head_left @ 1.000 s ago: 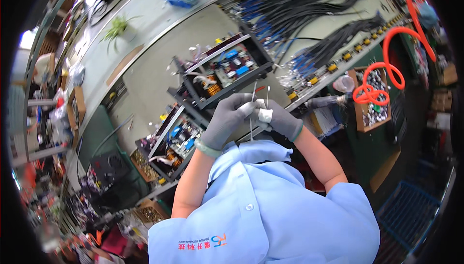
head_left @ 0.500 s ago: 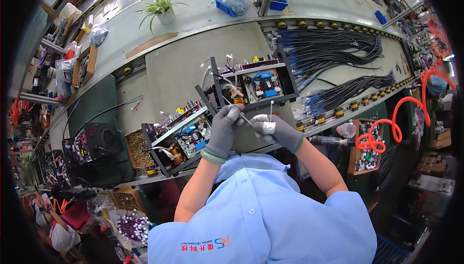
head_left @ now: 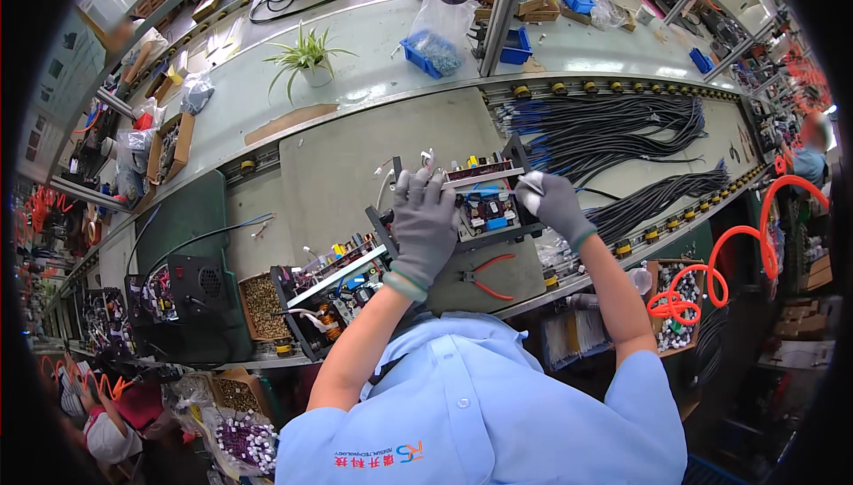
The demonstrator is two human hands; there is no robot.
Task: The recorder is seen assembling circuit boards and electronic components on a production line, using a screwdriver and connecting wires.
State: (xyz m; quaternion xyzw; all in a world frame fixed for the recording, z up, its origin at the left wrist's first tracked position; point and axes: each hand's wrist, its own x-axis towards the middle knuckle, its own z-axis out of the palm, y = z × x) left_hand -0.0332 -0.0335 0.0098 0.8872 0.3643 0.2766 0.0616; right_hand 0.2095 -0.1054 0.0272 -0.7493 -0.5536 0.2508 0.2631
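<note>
My left hand [head_left: 425, 223], in a grey glove, lies with fingers stretched out over the left side of an open black chassis [head_left: 498, 238]. Inside that chassis is a circuit board with blue parts [head_left: 486, 208]. At its right side my gloved right hand [head_left: 558, 205] is closed, with its white-covered fingertips pinched together near the side wall. What they hold is too small to make out. Diagonal cutters [head_left: 493, 278] with red handles lie on the bench just in front of the chassis. A second open chassis [head_left: 305, 338] with a board and copper coil stands to the left.
Bundles of black cables [head_left: 613, 121] with blue ends lie along the right of the bench. A box of brass-coloured small parts [head_left: 263, 306] and a black unit with a fan grille [head_left: 197, 282] are at left. A coiled orange air hose [head_left: 702, 281] hangs at right.
My hands have parted from together in front of the chassis. The left moved up onto the chassis and opened out; the right moved up to its right side. The cutters now show.
</note>
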